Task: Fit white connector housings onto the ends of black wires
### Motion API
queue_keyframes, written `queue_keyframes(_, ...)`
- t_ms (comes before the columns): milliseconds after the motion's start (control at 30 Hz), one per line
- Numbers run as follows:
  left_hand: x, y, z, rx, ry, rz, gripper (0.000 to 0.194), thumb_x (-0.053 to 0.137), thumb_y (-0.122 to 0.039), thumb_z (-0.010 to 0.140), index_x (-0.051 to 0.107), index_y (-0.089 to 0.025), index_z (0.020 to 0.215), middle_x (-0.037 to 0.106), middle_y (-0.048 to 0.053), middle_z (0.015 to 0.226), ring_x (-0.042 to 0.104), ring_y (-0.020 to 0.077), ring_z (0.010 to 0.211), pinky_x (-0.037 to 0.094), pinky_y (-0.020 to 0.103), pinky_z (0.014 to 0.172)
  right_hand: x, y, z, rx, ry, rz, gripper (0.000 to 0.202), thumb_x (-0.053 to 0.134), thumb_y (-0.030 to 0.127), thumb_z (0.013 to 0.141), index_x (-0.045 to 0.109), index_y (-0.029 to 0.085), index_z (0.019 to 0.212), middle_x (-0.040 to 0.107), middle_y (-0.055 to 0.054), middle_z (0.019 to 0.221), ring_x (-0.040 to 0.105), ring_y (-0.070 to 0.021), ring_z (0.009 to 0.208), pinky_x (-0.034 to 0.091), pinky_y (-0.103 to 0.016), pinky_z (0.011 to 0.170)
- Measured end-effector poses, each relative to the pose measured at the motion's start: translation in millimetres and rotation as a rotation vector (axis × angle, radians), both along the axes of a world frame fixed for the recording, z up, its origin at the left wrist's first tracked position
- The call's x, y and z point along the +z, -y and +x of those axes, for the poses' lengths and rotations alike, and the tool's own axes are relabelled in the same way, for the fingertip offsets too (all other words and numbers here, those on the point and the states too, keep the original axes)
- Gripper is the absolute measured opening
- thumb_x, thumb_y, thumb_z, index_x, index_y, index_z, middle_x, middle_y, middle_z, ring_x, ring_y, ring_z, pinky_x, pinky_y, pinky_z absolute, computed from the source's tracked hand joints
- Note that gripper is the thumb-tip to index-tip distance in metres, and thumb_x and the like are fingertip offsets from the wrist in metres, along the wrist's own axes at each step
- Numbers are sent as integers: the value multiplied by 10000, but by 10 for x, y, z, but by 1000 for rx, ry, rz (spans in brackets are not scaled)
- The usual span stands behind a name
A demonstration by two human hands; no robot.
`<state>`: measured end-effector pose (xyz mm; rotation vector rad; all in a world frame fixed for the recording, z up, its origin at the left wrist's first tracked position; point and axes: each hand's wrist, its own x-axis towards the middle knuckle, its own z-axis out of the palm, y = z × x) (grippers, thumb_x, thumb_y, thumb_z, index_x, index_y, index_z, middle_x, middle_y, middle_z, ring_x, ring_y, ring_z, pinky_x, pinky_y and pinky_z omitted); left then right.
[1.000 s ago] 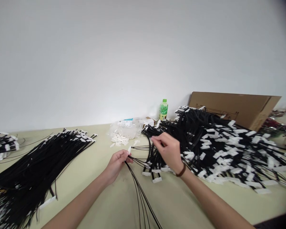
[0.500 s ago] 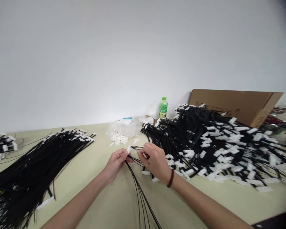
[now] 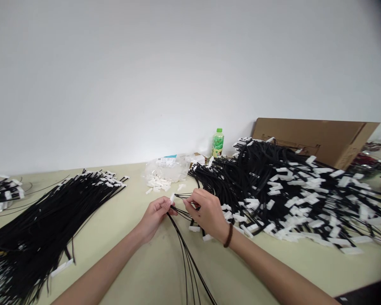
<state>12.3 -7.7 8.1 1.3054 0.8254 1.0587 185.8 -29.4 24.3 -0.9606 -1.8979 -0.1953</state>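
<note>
One white connector between hands

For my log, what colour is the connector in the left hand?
The connector is white; head view.

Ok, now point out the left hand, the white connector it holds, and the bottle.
Left hand (image 3: 154, 217): head view, the back of the hand.
White connector (image 3: 172, 197): head view, its exposed upper part.
Bottle (image 3: 217, 145): head view, the middle of its body.
</note>
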Motion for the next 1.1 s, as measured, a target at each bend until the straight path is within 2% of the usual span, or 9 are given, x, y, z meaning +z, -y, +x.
queue_keyframes(233,-16,-6,-11,-15,-25,22,234,587,-394,744,582,-159,738,588,14,625,533,151,659,340,238,651,6,-7,10,55,-116,-149,229,508,195,794,445,162,576,392,32,551,367,-92,523,257,-216,499)
queue_keyframes(433,-28,-13,-21,-24,-73,69,227,554,-381,774,571,-156,752,588,13,634,528,145,666,338,234,653,-27,-27,-4,60,-171,-210,251,507,209,796,436,160,561,378,39,534,341,-86,494,251,-217,484)
queue_keyframes(567,-32,-13,-24,-30,-103,102,242,539,-393,781,564,-154,750,585,12,640,529,150,675,344,241,666,-7,4,-8,4,-55,-148,196,470,190,823,469,161,629,435,7,606,402,-124,607,310,-231,560)
queue_keyframes(667,-16,0,-17,-33,-121,109,260,538,-413,775,561,-155,744,576,10,638,531,156,677,350,248,672,44,20,20,-15,81,-63,136,441,170,832,501,159,711,498,-44,755,429,-173,755,354,-275,662)
queue_keyframes(833,12,20,-2,-67,-148,129,285,553,-436,755,559,-154,717,564,7,648,529,157,672,351,255,669,77,-35,78,216,133,-63,116,441,134,826,477,163,720,510,-85,1052,452,-194,970,379,-323,824)
queue_keyframes(967,-6,1,-8,-73,-123,126,286,560,-431,752,555,-152,690,552,-2,631,525,149,657,349,253,665,29,-109,46,347,70,-200,140,437,103,819,449,179,702,561,-54,1070,503,-158,988,404,-270,806)
queue_keyframes(1100,-36,-19,-22,-74,-97,108,278,553,-423,760,567,-150,708,565,4,645,523,146,659,346,247,659,28,-157,8,371,11,-285,161,451,88,796,431,178,664,593,-41,1034,544,-146,933,412,-235,741)
